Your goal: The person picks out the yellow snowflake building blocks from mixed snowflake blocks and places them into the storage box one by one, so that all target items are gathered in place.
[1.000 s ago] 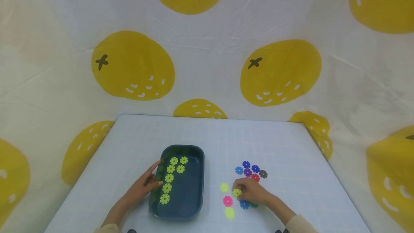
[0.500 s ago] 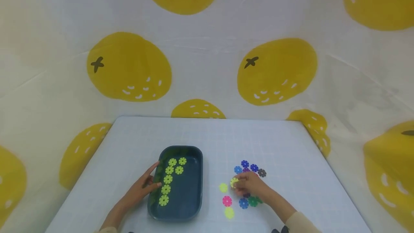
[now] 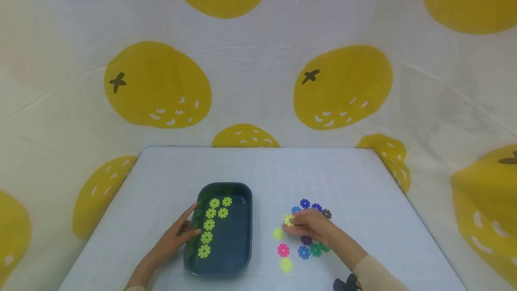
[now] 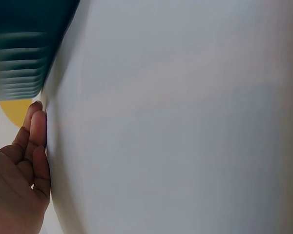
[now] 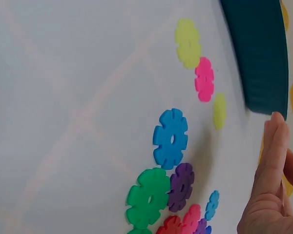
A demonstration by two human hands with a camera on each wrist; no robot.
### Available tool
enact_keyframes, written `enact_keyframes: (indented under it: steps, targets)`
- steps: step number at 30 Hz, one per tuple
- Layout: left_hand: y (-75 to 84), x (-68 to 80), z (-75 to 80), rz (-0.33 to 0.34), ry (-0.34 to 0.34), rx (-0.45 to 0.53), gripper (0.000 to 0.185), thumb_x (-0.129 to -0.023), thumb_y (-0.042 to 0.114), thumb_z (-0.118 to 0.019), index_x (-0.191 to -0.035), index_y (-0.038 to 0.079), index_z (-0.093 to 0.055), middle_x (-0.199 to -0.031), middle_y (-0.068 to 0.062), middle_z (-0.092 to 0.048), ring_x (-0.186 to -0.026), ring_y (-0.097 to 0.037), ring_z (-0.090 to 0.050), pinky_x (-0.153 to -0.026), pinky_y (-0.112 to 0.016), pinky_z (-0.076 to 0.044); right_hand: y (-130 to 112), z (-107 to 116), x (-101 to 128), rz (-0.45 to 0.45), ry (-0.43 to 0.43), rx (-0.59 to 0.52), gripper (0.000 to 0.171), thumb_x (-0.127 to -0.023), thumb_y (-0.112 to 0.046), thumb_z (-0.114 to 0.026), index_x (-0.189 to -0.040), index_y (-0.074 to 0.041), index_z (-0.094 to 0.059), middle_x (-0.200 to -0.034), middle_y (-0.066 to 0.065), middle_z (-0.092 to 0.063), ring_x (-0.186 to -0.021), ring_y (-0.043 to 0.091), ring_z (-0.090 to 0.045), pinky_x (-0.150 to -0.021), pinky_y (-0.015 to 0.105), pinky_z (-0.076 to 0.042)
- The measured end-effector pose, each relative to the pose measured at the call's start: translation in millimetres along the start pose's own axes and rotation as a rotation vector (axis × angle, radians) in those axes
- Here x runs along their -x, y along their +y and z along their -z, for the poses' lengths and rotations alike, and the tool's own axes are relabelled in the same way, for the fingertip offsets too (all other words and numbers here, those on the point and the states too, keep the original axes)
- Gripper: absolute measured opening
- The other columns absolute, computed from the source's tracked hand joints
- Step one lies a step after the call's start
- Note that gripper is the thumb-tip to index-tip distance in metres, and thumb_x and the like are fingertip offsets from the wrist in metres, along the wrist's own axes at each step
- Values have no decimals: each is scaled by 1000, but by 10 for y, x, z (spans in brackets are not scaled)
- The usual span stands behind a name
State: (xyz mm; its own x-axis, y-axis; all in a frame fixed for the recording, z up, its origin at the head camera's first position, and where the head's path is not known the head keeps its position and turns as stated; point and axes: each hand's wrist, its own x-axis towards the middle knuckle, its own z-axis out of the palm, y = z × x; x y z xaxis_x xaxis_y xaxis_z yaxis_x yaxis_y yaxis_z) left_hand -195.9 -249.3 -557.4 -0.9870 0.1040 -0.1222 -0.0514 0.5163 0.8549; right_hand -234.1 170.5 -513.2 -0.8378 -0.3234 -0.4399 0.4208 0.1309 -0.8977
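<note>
A dark teal tray [image 3: 238,237] stands left of centre on the table, with several yellow-green notched building discs [image 3: 209,225] lying flat along its left side. My left hand [image 3: 177,237] rests at the tray's left side, thumb over the rim and index finger at the edge; its other fingers lie by the outer wall in the left wrist view. My right hand [image 3: 313,224] pinches one yellow-green building disc [image 3: 288,220] above the table. In the right wrist view, the right hand [image 5: 271,180] shows at the right edge, and its disc is hidden.
Right of the tray lie two yellow-green discs [image 3: 286,264] with a pink disc [image 3: 283,250] between them. Blue [image 3: 304,252], green [image 3: 315,249], purple [image 3: 306,240] and other coloured discs lie under and around the right hand. A lemon-patterned cloth surrounds the table.
My right hand has lifted the yellow-green disc away from the pile, moving forward and slightly left. My left hand keeps its place at the tray. The head view has shifted slightly.
</note>
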Motion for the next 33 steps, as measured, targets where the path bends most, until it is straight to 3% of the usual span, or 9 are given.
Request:
enact_keyframes:
  steps: [14, 20, 25, 33]
  targets:
    - [-38, 16, -12, 17, 3, -7, 74, -82, 44, -66, -140, 51, -20, -98, -3, -52, -88, -18, -48, -72, -35, -39, -243, -143, -71, -44, -101, -110, 40, -86, -11, -62, -119, 10, -52, -106, 20, -64, -97, 27, -63, -76, 25, -48]
    - [-30, 13, -3, 6, -6, -16, 74, -81, 44, -66, -140, 51, -20, -98, -3, -50, -88, -19, -46, -72, -35, -38, -349, -265, -130, -5, -99, -60, 41, -86, -18, -65, -118, 6, -55, -106, 17, -65, -97, 25, -64, -76, 22, -47]
    - [-22, -7, 7, -23, -11, -23, 75, -82, 44, -66, -140, 50, -20, -98, -3, -49, -88, -18, -45, -72, -34, -37, -459, -329, -165, 50, -135, -25, 35, -88, -16, -61, -114, 6, -59, -104, 18, -66, -96, 25, -64, -77, 24, -47]
    - [-12, -1, 25, -28, -17, -12, 75, -82, 42, -66, -141, 48, -20, -98, -3, -48, -88, -18, -45, -72, -33, -38, -620, -450, -213, 44, -144, -28, 32, -88, -16, -62, -114, 3, -60, -104, 18, -65, -97, 26, -64, -80, 29, -48]
